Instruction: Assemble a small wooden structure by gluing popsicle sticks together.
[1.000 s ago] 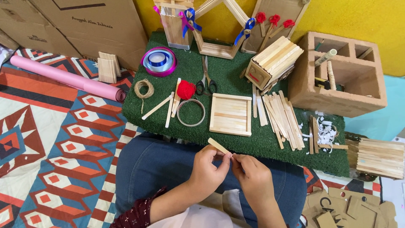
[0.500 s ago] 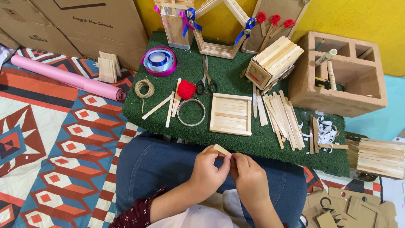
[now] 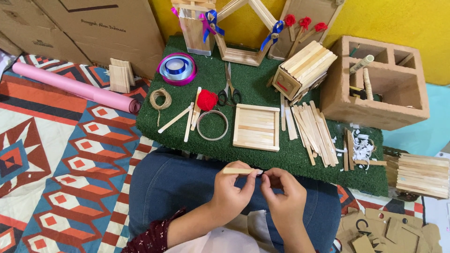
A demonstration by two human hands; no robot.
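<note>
I see the wooden stick (image 3: 240,171) now lowered to level, gripped by my left hand (image 3: 230,187) while my right hand (image 3: 281,189) pinches its end, so the work on that end goes on.

A green turf mat (image 3: 211,84) carries a square panel of wooden sticks (image 3: 256,127) at centre. At 9 o'clock of the panel lie a metal ring (image 3: 212,125) and a red pompom (image 3: 206,100); at 3 o'clock, loose sticks (image 3: 311,131). Scissors (image 3: 229,91) lie at 12 o'clock. A ribbon spool (image 3: 176,68), twine coil (image 3: 161,98) and pink paper roll (image 3: 75,87) lie towards 10 o'clock; a cardboard organiser box (image 3: 382,84) stands at 2 o'clock.
</note>
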